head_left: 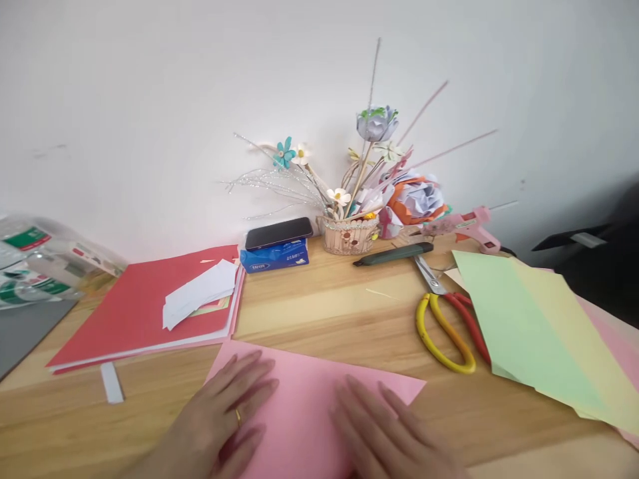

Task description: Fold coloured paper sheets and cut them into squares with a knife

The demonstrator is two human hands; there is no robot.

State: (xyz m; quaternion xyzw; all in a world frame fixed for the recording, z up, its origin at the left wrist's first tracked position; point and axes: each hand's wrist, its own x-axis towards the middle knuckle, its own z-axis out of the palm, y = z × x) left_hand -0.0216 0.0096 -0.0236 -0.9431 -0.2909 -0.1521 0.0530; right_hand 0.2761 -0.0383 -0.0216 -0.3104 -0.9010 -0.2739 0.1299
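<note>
A pink sheet of paper (309, 392) lies on the wooden table (319, 313) at the near edge. My left hand (224, 419) rests flat on its left part, fingers stretched out, a ring on one finger. Flat on the sheet's right part lies my right hand (384, 432), fingers spread. Neither hand holds anything. Both hands are slightly blurred.
Red paper stack (140, 306) with white slips (200, 293) at left. Scissors with yellow and red handles (446, 322), green and yellow sheets (544, 332) at right. At the back: phone (278, 233) on a blue tissue pack (274, 258), basket of paper flowers (349, 233), utility knife (394, 254), pink glue gun (469, 229).
</note>
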